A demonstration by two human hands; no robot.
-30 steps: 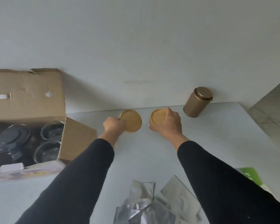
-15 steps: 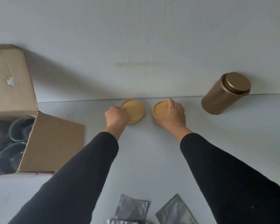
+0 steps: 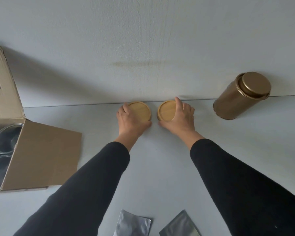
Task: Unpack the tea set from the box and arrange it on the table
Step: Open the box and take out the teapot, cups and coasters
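Note:
Two round wooden coasters lie side by side at the table's far edge, against the wall. My left hand (image 3: 131, 122) grips the left coaster (image 3: 140, 110) by its rim, fingers curled around its near and left side. My right hand (image 3: 180, 120) holds the right coaster (image 3: 167, 110) the same way, thumb under its near edge and fingers over its right rim. The open cardboard box (image 3: 41, 150) stands at the left with glass cups (image 3: 5, 138) showing inside. A gold tea tin (image 3: 240, 96) stands at the far right by the wall.
Two silver foil pouches (image 3: 133, 225) lie at the near edge between my sleeves. The box's upright flap (image 3: 2, 86) rises at the far left. The wall runs right behind the coasters. The grey table (image 3: 160, 167) stretches between my arms.
Both hands slid the coasters back to the wall and shifted their grip around the rims. The view has come closer and turned right, so less of the box shows.

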